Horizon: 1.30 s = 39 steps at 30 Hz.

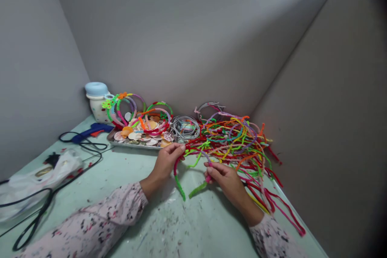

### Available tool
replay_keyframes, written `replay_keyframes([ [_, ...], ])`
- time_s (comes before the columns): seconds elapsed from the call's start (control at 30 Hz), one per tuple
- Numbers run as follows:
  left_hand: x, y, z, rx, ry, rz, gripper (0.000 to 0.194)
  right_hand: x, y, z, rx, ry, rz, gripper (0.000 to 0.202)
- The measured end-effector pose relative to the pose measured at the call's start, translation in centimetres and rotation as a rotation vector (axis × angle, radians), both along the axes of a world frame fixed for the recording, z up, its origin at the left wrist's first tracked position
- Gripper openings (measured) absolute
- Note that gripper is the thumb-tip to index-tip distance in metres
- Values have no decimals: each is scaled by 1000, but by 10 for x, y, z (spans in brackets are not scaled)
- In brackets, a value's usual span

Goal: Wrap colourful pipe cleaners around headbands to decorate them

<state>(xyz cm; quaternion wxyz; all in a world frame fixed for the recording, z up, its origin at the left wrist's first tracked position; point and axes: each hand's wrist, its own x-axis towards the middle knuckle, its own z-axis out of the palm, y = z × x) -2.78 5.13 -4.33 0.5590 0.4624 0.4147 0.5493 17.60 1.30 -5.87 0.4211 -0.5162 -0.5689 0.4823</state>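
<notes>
Flowered sleeves (111,213) led to the left hand (167,160) and right hand (225,175), both pinching a fuzzy band (179,184) over the table (157,221). Wrapping seemed in hand; the next turn likely called for firm pinching. Pipe cleaners (231,141) lay beyond.

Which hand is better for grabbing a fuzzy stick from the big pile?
Probably the right hand: it's close beside the fuzzy pile, which spreads mostly on that side. The left hand is farther from most of it. Both hold the colourful band, though.
</notes>
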Motion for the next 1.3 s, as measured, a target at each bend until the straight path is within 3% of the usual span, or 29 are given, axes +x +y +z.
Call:
replay_keyframes([
  [0.47,-3,0,13,64,78,33,14,-1,-6,10,63,-149,37,31],
  [0.87,-3,0,20,143,240,23,17,1,-5,16,104,-222,72,27],
  [1.1,-1,-8,26,131,138,-31,17,2,0,10,51,-133,58,28],
  [1.3,5,-9,15,37,75,-41,20,0,-1,5,49,-135,46,31],
])
